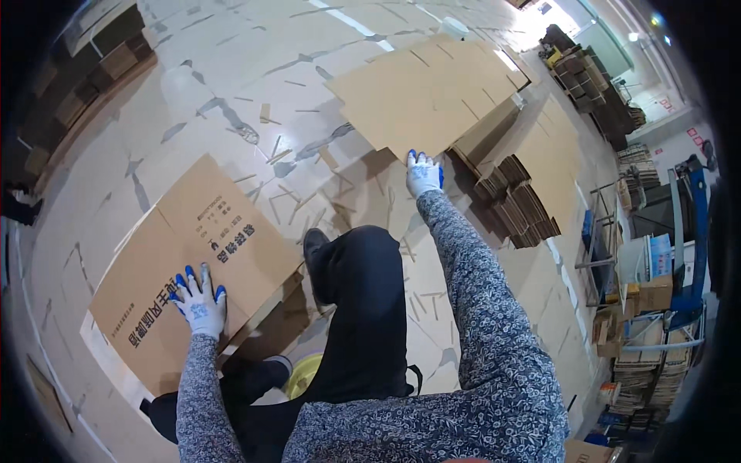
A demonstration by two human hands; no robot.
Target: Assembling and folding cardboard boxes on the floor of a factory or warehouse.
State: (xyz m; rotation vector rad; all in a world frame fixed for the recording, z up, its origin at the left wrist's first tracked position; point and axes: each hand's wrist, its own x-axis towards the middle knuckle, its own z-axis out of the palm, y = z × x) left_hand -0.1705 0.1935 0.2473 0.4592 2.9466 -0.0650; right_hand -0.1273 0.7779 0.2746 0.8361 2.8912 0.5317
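Observation:
My left hand, in a white glove with blue fingertips, lies with its fingers spread on a brown cardboard sheet with dark printing. This sheet lies on top of a low stack to the left of my legs. Further ahead and to the right, my right hand in a matching glove is closed at the near corner of a plain cardboard sheet. Its fingertips rest at the edge, and the underside of that grip is hidden. The plain sheet sits atop another stack.
Narrow cardboard strips litter the floor between the stacks. A fanned pile of cut cardboard stands right of my right hand. Behind my legs is a yellow-green round object. Blue metal frames and more cardboard bundles line the right side.

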